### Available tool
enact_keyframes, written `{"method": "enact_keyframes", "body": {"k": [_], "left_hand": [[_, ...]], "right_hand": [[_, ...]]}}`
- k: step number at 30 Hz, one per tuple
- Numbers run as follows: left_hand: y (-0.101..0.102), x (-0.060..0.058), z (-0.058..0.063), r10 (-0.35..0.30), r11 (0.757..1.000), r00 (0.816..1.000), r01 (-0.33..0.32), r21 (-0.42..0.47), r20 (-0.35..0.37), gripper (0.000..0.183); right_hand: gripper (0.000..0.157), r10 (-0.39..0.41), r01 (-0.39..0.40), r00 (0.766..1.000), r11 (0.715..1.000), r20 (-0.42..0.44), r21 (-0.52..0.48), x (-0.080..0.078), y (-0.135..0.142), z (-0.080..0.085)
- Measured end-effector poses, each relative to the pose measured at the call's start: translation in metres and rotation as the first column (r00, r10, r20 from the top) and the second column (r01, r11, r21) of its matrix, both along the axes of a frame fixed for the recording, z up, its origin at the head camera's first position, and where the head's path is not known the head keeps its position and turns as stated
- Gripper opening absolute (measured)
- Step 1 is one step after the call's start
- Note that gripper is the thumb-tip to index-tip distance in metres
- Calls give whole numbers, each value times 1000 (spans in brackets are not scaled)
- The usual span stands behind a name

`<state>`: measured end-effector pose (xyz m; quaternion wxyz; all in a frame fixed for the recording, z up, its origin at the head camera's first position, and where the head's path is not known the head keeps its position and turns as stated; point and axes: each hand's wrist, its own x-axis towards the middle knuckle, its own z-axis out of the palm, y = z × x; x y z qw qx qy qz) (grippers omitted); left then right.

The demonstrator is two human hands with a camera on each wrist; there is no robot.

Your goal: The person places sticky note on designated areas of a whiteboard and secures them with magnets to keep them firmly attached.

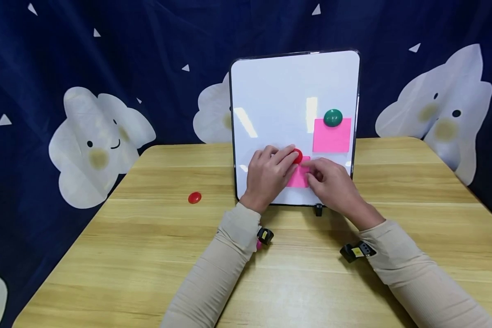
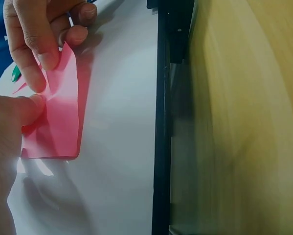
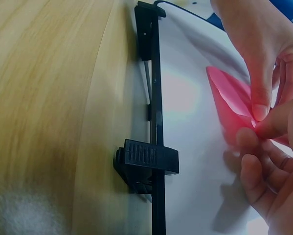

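A whiteboard [image 1: 274, 100] stands upright on the table. Low on it is a pink sticky note [image 1: 298, 178], bent and lifted off the surface in the wrist views. My left hand [image 1: 266, 175] grips a round red magnet [image 1: 298, 156] at the note's top edge, its thumb on the paper. From the other side my right hand [image 1: 332, 184] pinches the note near its top right corner between thumb and fingers. Up and to the right, a green magnet [image 1: 333, 117] overlaps the top of another pink note [image 1: 331, 140].
Another red magnet [image 1: 194, 197] lies on the wooden table [image 1: 147, 237], left of the board. Black clip feet [image 3: 148, 156] hold the board's lower edge. A small pink thing [image 1: 259, 245] shows partly behind the left wrist. A dark blue curtain [image 1: 156, 41] hangs behind.
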<state>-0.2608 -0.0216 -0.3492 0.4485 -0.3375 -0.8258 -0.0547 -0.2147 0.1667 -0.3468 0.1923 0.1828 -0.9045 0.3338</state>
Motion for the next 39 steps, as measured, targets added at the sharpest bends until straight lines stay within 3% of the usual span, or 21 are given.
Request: {"method": "enact_keyframes", "body": {"k": [9, 29, 39], "left_hand": [[-1, -2, 0, -21, 1000, 1000, 20, 20, 21, 33], [-2, 0, 1, -44, 998, 998, 42, 40, 49, 32], [2, 2, -1, -15, 998, 999, 13, 68, 30, 31]], "right_hand": [[12, -22, 23, 999, 999, 40, -22, 1, -2, 1], [5, -62, 61, 997, 998, 43, 29, 1, 2, 3], [5, -56, 56, 998, 998, 31, 20, 2, 1, 2]]}}
